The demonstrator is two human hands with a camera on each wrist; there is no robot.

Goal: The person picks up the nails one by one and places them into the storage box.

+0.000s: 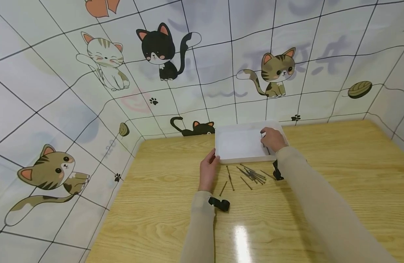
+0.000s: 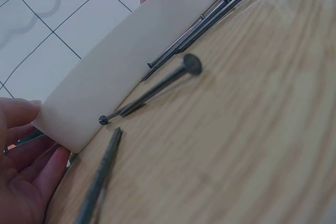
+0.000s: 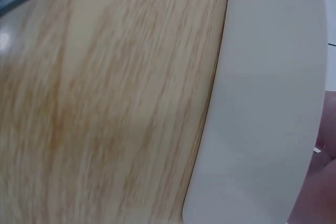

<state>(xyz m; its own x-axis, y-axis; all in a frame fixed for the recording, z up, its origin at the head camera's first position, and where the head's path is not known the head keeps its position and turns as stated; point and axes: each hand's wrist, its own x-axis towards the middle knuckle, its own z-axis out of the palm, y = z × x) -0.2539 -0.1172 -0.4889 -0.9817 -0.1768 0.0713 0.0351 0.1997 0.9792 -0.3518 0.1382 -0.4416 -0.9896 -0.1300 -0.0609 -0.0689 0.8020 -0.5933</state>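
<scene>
A shallow white tray (image 1: 246, 160) stands on the wooden table against the back wall. My left hand (image 1: 207, 172) holds its front left corner, with the thumb on the wall in the left wrist view and the fingers around the corner. Over the right part of the tray, my right hand (image 1: 274, 138) pinches a steel nail (image 1: 268, 149) that slants down toward the tray floor. In the right wrist view the tray wall (image 3: 262, 103) hides most of that hand. Several loose nails (image 1: 251, 175) lie just in front of the tray, some bunched together, others apart.
In the left wrist view, one nail with a broad flat head (image 2: 192, 64) lies close to the tray wall. Wall sheets with cat drawings (image 1: 157, 49) rise behind and left of the table (image 1: 156, 219). Black wrist cameras (image 1: 221, 204) sit on both sleeves.
</scene>
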